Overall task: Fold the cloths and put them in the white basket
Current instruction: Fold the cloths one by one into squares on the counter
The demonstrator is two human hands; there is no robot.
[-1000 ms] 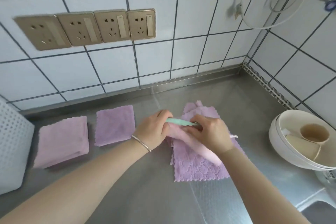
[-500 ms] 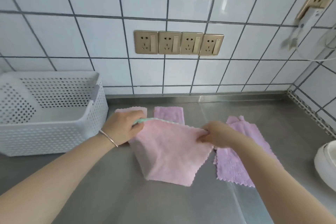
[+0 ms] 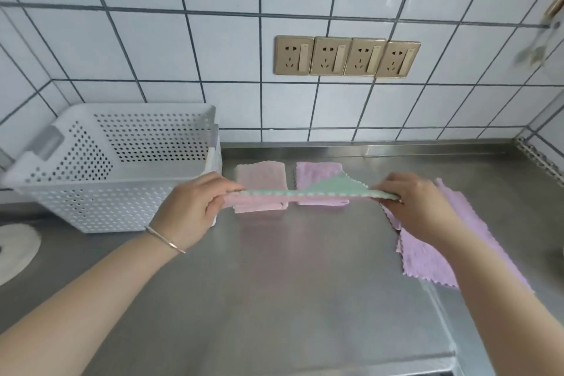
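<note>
**Cloth lifted flat, ready to be laid for folding**

Since half a second ago the cloth (image 3: 308, 194) has swung up from hanging as a pink sheet to lying nearly level, seen almost edge-on, its green side up with one corner peaking behind. It hangs above the bench (image 3: 274, 299), stretched between both hands: the left hand (image 3: 195, 207) pinches the left end, the right hand (image 3: 412, 201) pinches the right end, fingers closed on the fabric.

Judging by this, the step in hand is spreading the cloth before its first fold. The next move calls for lowering it flat onto the bare steel in front, keeping it taut.

Behind it lie a folded pink cloth (image 3: 261, 175) and a folded purple cloth (image 3: 317, 172). An unfolded pile (image 3: 427, 253) waits under the right forearm. The basket (image 3: 116, 189) stands to the left, with no cloth visible inside.
</note>
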